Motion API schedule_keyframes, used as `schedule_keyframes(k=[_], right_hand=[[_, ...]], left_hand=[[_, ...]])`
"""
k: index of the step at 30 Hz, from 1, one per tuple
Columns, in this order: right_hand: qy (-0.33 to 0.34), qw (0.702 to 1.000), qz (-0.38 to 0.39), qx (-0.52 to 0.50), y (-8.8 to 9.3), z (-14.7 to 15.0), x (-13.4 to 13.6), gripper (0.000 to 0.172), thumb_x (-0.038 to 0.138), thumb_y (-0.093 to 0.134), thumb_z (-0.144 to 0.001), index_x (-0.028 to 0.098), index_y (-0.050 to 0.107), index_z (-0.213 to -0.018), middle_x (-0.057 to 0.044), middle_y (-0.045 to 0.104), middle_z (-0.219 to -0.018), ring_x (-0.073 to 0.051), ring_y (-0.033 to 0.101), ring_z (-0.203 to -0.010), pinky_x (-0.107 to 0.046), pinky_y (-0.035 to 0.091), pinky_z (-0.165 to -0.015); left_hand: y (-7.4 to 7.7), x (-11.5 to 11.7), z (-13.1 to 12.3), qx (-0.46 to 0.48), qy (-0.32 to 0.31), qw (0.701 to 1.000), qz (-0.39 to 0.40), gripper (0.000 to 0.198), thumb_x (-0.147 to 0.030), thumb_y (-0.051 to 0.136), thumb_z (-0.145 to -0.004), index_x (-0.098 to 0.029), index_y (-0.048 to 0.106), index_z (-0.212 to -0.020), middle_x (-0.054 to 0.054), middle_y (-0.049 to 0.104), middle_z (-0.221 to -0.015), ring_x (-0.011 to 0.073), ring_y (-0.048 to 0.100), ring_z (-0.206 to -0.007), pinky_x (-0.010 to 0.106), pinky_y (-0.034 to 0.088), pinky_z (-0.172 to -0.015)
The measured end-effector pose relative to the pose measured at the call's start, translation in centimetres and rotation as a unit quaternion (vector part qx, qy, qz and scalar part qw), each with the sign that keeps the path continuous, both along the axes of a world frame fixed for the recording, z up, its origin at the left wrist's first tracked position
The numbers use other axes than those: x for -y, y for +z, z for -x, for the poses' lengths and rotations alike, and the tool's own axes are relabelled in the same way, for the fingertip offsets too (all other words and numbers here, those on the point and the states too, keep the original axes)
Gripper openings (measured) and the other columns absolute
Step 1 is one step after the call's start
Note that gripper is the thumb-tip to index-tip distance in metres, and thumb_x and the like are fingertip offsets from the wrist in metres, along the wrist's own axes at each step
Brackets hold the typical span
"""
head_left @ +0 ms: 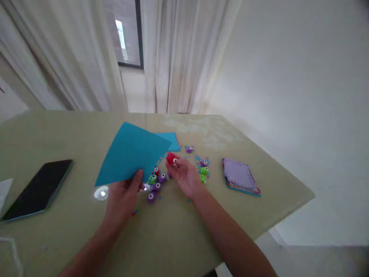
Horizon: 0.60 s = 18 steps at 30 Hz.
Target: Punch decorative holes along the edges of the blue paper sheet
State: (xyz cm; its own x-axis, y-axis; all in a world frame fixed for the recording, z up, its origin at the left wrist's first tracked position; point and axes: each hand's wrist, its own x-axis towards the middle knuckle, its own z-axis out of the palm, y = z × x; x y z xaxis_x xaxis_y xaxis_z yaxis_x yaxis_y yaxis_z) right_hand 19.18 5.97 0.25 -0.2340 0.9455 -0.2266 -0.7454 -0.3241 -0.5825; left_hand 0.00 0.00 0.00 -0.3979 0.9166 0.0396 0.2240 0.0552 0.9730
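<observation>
A blue sheet of paper is pinched at its lower edge by my left hand, thumb on top, tilted above the table. Between the fingertips of my right hand is a small red hole punch with a white round spot on its side. Purple punches and a green punch lie between my hands, partly behind the sheet. More green punches and purple ones sit beyond and right of my right hand. Tiny coloured paper bits are scattered around them.
Another blue sheet lies flat behind the held one. A stack of punched-edge papers, lilac on top, lies at the right. A black tablet rests at the left. The table meets a white wall on the right.
</observation>
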Motion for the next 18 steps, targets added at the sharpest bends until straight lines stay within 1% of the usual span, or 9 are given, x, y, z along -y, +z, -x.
schedule_keyframes(k=[2, 5, 6, 9, 10, 11, 12, 14, 18], right_hand=[[-0.002, 1.000, -0.001, 0.003, -0.20, -0.01, -0.08, 0.028, 0.011, 0.085, -0.066, 0.015, 0.082, -0.093, -0.003, 0.085, -0.094, -0.015, 0.077, -0.089, -0.023, 0.065, -0.092], [-0.004, 1.000, -0.002, 0.005, -0.47, -0.07, -0.21, 0.022, 0.013, 0.088, -0.069, 0.018, 0.080, -0.089, -0.003, 0.085, -0.095, -0.015, 0.077, -0.089, -0.026, 0.065, -0.092], [-0.004, 1.000, -0.002, 0.006, -0.54, -0.11, -0.27, 0.022, 0.015, 0.089, -0.070, 0.018, 0.080, -0.090, -0.002, 0.084, -0.095, -0.015, 0.076, -0.087, -0.026, 0.066, -0.089], [-0.003, 1.000, 0.006, 0.021, -0.70, -0.27, -0.48, 0.025, 0.020, 0.090, -0.073, 0.020, 0.081, -0.096, 0.000, 0.083, -0.090, -0.011, 0.071, -0.073, -0.020, 0.061, -0.068], [-0.004, 1.000, 0.008, 0.025, -0.72, -0.33, -0.55, 0.026, 0.020, 0.090, -0.073, 0.020, 0.081, -0.097, 0.001, 0.082, -0.088, -0.010, 0.069, -0.069, -0.018, 0.059, -0.063], [-0.005, 1.000, 0.009, 0.028, -0.72, -0.38, -0.60, 0.026, 0.020, 0.090, -0.073, 0.019, 0.080, -0.097, 0.000, 0.081, -0.086, -0.009, 0.068, -0.067, -0.017, 0.058, -0.061], [-0.005, 1.000, 0.006, 0.028, -0.71, -0.43, -0.62, 0.026, 0.019, 0.090, -0.072, 0.019, 0.080, -0.097, 0.000, 0.081, -0.086, -0.009, 0.068, -0.066, -0.018, 0.059, -0.063], [-0.005, 1.000, -0.007, 0.028, -0.64, -0.48, -0.57, 0.030, 0.019, 0.091, -0.070, 0.018, 0.080, -0.099, 0.000, 0.081, -0.087, -0.010, 0.071, -0.071, -0.019, 0.062, -0.072], [-0.002, 0.998, -0.055, 0.035, -0.59, -0.42, -0.25, 0.040, 0.022, 0.095, -0.068, 0.017, 0.080, -0.105, 0.000, 0.080, -0.089, -0.015, 0.077, -0.089, -0.024, 0.062, -0.091]], left_hand=[[-0.12, -0.17, 0.07, 0.000, 0.000, 1.000, -0.001, 0.044, -0.065, 0.069, -0.077, -0.026, 0.064, -0.059, 0.002, 0.065, -0.055, 0.0198, 0.058, -0.053, 0.032, 0.045, -0.055], [-0.26, -0.31, 0.19, -0.005, -0.004, 1.000, -0.005, 0.044, -0.064, 0.069, -0.078, -0.026, 0.063, -0.057, 0.002, 0.065, -0.054, 0.0197, 0.058, -0.053, 0.032, 0.044, -0.055], [-0.28, -0.33, 0.24, -0.008, -0.007, 1.000, -0.007, 0.044, -0.064, 0.068, -0.078, -0.026, 0.063, -0.057, 0.002, 0.065, -0.054, 0.0196, 0.058, -0.052, 0.032, 0.044, -0.055], [-0.31, -0.32, 0.34, -0.019, -0.015, 1.000, -0.009, 0.046, -0.064, 0.067, -0.080, -0.026, 0.063, -0.055, 0.003, 0.065, -0.053, 0.0195, 0.058, -0.052, 0.032, 0.044, -0.055], [-0.32, -0.31, 0.36, -0.021, -0.015, 1.000, -0.009, 0.046, -0.063, 0.067, -0.080, -0.025, 0.063, -0.055, 0.003, 0.065, -0.053, 0.0195, 0.058, -0.052, 0.032, 0.044, -0.055], [-0.35, -0.30, 0.38, -0.023, -0.014, 1.000, -0.008, 0.045, -0.063, 0.067, -0.080, -0.025, 0.063, -0.055, 0.003, 0.065, -0.053, 0.0195, 0.058, -0.052, 0.032, 0.044, -0.055], [-0.39, -0.30, 0.39, -0.026, -0.014, 1.000, -0.008, 0.045, -0.063, 0.066, -0.080, -0.025, 0.063, -0.055, 0.003, 0.065, -0.054, 0.0196, 0.058, -0.052, 0.032, 0.044, -0.055], [-0.51, -0.32, 0.43, -0.034, -0.015, 0.999, -0.006, 0.047, -0.064, 0.066, -0.081, -0.025, 0.063, -0.055, 0.003, 0.065, -0.054, 0.0198, 0.058, -0.052, 0.033, 0.044, -0.056], [-0.85, -0.39, 0.51, -0.058, -0.020, 0.998, 0.006, 0.050, -0.066, 0.063, -0.082, -0.025, 0.064, -0.054, 0.004, 0.066, -0.054, 0.0207, 0.059, -0.053, 0.034, 0.044, -0.057]])
